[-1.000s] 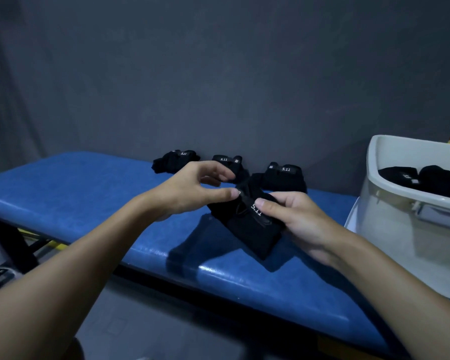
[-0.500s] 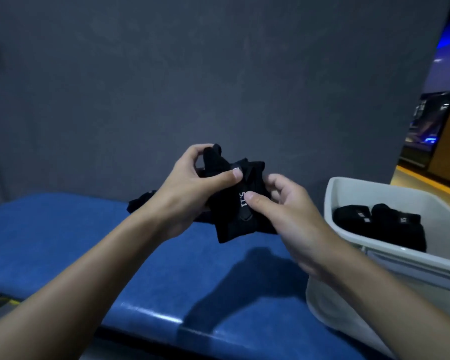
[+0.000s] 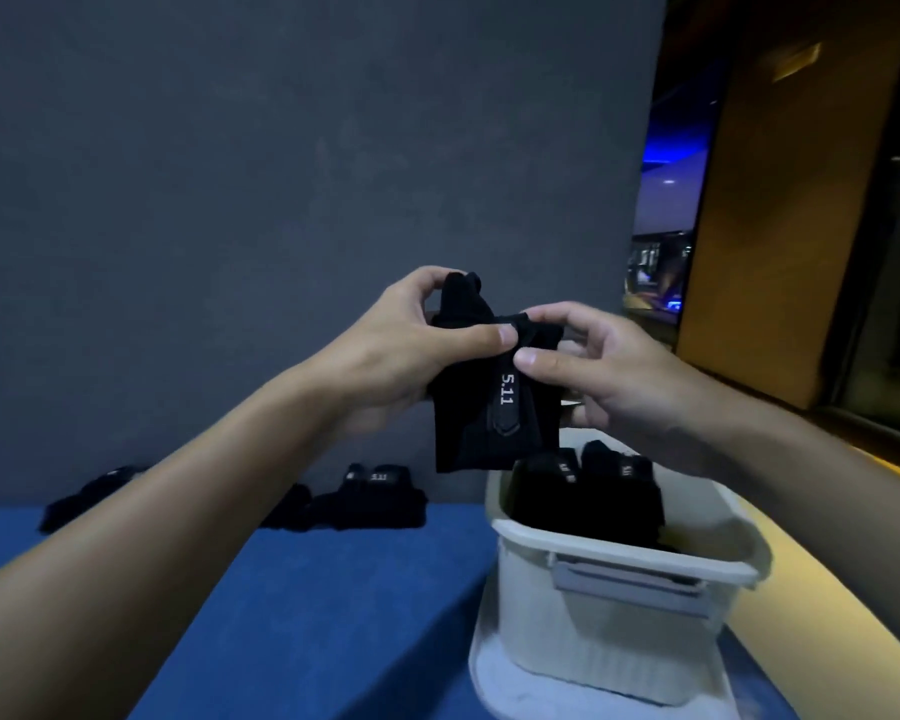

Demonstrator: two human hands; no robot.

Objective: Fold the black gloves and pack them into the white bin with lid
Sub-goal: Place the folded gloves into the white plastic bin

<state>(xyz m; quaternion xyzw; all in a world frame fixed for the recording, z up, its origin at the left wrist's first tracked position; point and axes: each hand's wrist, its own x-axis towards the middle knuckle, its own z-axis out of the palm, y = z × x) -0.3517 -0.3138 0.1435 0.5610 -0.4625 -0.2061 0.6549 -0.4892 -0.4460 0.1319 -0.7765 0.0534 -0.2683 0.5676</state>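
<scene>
A folded black glove (image 3: 481,423) with a white "5.11" strap hangs in the air above the left rim of the white bin (image 3: 624,615). My left hand (image 3: 406,345) grips its upper left part, thumb across the front. My right hand (image 3: 593,371) pinches its upper right edge between thumb and forefinger. Inside the bin lie two folded black gloves (image 3: 588,491). The bin stands on a white lid (image 3: 494,678) at the right end of the blue bench (image 3: 333,615).
More black gloves lie along the back of the bench against the grey wall: one (image 3: 380,496) near the middle, another (image 3: 89,496) at the left. A brown panel (image 3: 780,200) and a dark opening with blue light stand to the right.
Both hands have lifted the glove off the bench and carried it to the right, over the bin's left rim. The view has swung right and up.
</scene>
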